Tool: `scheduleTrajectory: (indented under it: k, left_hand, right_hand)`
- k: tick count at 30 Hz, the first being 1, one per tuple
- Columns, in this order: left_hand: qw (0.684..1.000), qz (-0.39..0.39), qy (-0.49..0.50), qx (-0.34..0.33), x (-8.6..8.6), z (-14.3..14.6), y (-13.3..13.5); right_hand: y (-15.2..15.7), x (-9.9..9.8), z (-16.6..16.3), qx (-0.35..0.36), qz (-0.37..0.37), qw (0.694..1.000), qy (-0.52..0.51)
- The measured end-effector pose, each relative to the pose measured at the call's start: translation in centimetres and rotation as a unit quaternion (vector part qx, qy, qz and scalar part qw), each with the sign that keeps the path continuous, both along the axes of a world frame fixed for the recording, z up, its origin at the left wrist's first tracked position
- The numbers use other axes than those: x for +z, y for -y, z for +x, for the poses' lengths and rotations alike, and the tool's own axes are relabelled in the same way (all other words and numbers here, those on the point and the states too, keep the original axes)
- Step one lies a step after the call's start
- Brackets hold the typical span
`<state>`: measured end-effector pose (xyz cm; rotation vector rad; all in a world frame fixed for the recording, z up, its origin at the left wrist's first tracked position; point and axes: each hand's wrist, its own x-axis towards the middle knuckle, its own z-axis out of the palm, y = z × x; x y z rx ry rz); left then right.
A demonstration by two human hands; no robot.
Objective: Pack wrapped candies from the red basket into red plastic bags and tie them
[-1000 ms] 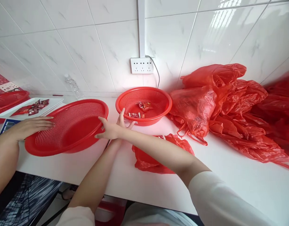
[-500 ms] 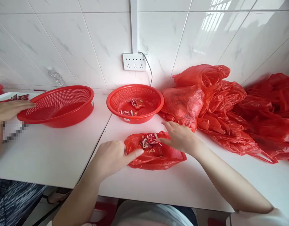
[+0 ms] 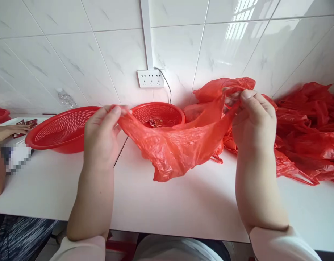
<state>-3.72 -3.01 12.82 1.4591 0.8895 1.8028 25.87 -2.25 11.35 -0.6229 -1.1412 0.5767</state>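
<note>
A thin red plastic bag (image 3: pixel 178 148) hangs stretched above the white table, lifted by its two upper corners. My left hand (image 3: pixel 103 127) pinches the left corner between thumb and fingers. At the right corner, my right hand (image 3: pixel 251 108) is closed on the bag's handle part. The bag sags in the middle, and what lies inside it cannot be made out. Behind it, partly covered, stands a round red basket (image 3: pixel 158 107) with several small snack packets (image 3: pixel 155 123) at its bottom.
A larger red basket (image 3: pixel 61 127) stands on the left. At the far left, a co-worker's hand (image 3: pixel 9 132) is over a white tray with packets. Red plastic bags (image 3: pixel 305 123) are heaped on the right against the tiled wall. A power socket (image 3: pixel 150 79) with a cable is on the wall.
Both my hands have closed on the bag and raised it off the table, pulling its corners apart. The co-worker's hand has moved from the large basket's rim to the tray.
</note>
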Motion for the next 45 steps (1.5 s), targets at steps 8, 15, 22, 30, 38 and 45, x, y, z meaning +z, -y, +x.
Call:
scheduleTrajectory:
  k: [8, 15, 22, 30, 38, 45]
  left_hand:
    - [0.979, -0.082, -0.046, -0.183, -0.9, 3.4, -2.3]
    - [0.903, -0.137, -0.269, -0.306, -3.3, 6.5, -1.7]
    - [0.922, -0.198, -0.174, -0.282, -3.2, 6.7, -1.9]
    - [0.922, -0.250, -0.137, -0.261, -3.9, 5.9, -3.9]
    - [0.886, -0.040, -0.408, -0.217, -2.8, 4.7, -2.8]
    - [0.816, 0.268, -0.507, 0.071, -4.0, 5.0, -3.0]
  right_hand:
    - [-0.1, -1.2, -2.7, 0.095, -0.002, 0.994, 0.062]
    - [0.9, -2.0, -5.5, 0.203, 0.031, 0.921, 0.332]
    - [-0.8, -2.8, -4.8, 0.174, -0.049, 0.938, 0.296]
    - [-0.8, -2.4, -2.9, 0.085, -0.053, 0.935, 0.340]
    - [-0.4, -2.2, -3.2, 0.250, -0.082, 0.845, 0.466]
    - [-2.8, -4.5, -5.2, 0.253, -0.089, 0.934, 0.235]
